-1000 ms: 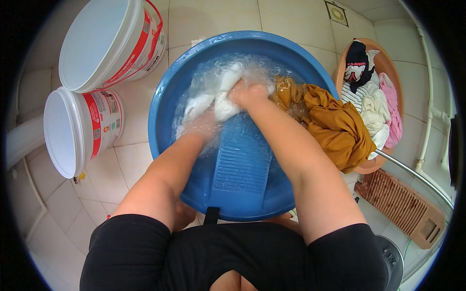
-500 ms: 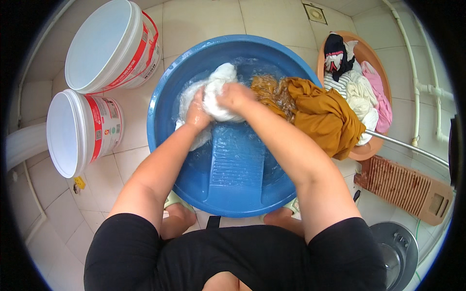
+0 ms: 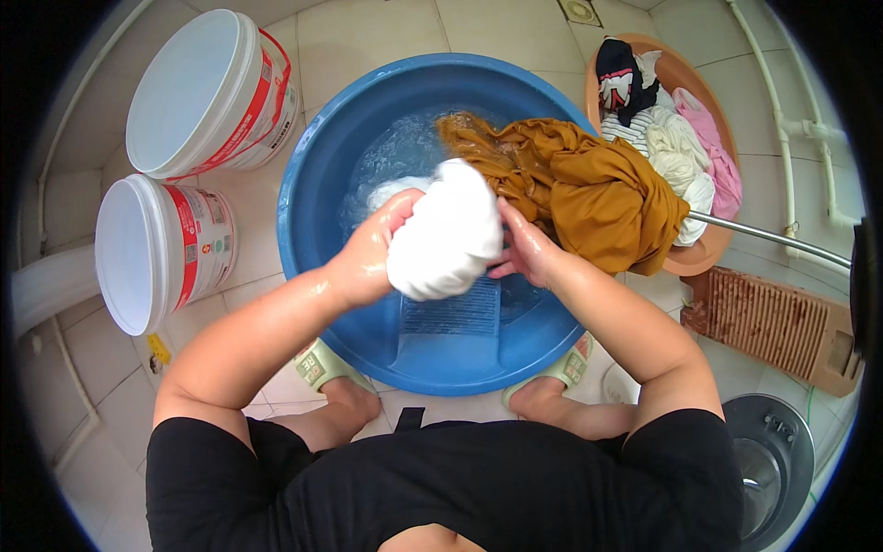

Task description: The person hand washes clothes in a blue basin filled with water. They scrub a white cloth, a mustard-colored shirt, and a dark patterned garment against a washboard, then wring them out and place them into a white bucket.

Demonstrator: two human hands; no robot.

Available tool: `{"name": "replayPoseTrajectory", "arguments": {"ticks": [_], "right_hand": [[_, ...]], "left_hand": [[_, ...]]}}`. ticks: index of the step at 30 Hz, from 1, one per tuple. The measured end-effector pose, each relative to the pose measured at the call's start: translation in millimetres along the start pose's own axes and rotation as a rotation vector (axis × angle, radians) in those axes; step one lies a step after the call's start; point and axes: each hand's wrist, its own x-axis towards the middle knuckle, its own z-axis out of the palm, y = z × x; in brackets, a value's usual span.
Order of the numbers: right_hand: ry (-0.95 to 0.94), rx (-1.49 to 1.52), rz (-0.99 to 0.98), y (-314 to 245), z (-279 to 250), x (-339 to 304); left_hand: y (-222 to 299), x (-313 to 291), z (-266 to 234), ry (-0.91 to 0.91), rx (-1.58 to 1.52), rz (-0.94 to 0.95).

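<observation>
Left of centre, our left hand [image 3: 366,258] clamps the bunched white cloth [image 3: 446,239] mid-frame, above the blue tub [image 3: 308,189]; our right hand [image 3: 529,248] spreads beside it. We judge it mid-handling; toward upper right, mustard cloth [image 3: 612,198] and basin clothes [image 3: 676,152] lie untouched.

White cloth [image 3: 446,235] raised higher above the water [image 3: 386,152], bunched over the ribbed washboard [image 3: 451,320]; right hand [image 3: 526,244] now loosened and spread alongside.

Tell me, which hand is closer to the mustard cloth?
The right. The right hand is close beside the mustard cloth, at its lower left. The left hand is farther off, gripping the left side of the white cloth.
</observation>
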Motion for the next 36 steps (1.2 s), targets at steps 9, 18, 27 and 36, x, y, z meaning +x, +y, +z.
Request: {"name": "replayPoseTrajectory", "arguments": {"ticks": [9, 18, 27, 36], "right_hand": [[-0.387, 0.717, -0.231, -20.7, 15.0, 9.0], [0.543, -0.827, -0.618, -3.0, 1.4, 39.8], [0.231, -0.934, -1.053, 48.5, 33.8, -24.9], [0.257, -0.939, -0.553, 22.4, 40.9, 20.9]], "left_hand": [[-30.5, -10.3, 13.6, 0.284, -0.681, -0.335], [-110.4, 2.3, -92.2, 0.581, 0.524, -0.304], [-99.4, -12.1, 2.3, 0.185, 0.685, 0.115], [-116.3, 26.5, -6.9, 0.289, 0.984, -0.088]]}}
